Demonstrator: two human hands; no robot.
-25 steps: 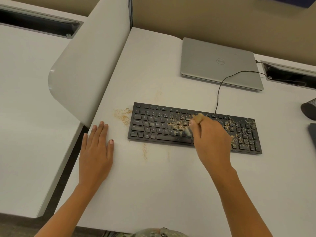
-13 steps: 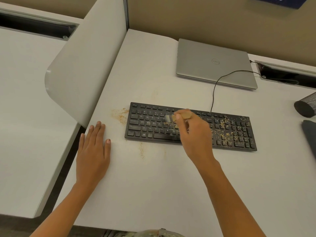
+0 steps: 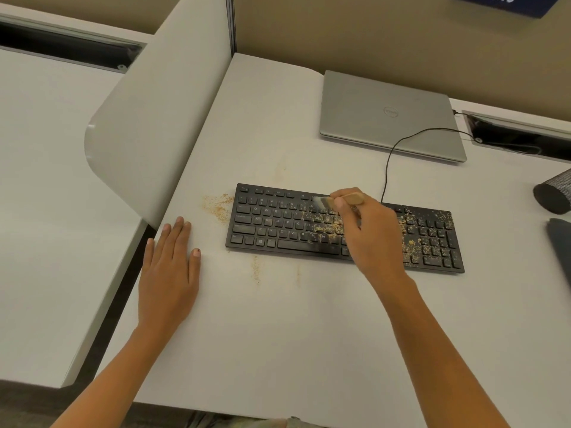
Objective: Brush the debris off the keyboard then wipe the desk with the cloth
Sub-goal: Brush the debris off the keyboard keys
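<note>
Head view | black keyboard | tan debris mid-to-right | hands: left hand flat on desk, right hand grips brush

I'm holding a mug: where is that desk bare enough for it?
Bare: the white desk along its near edge, short of the black keyboard; also between the curved grey divider and closed silver laptop. Crowded: tan crumbs left of the keyboard.

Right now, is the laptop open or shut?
Shut. The laptop lies flat on the desk with its lid down and logo facing up.
</note>
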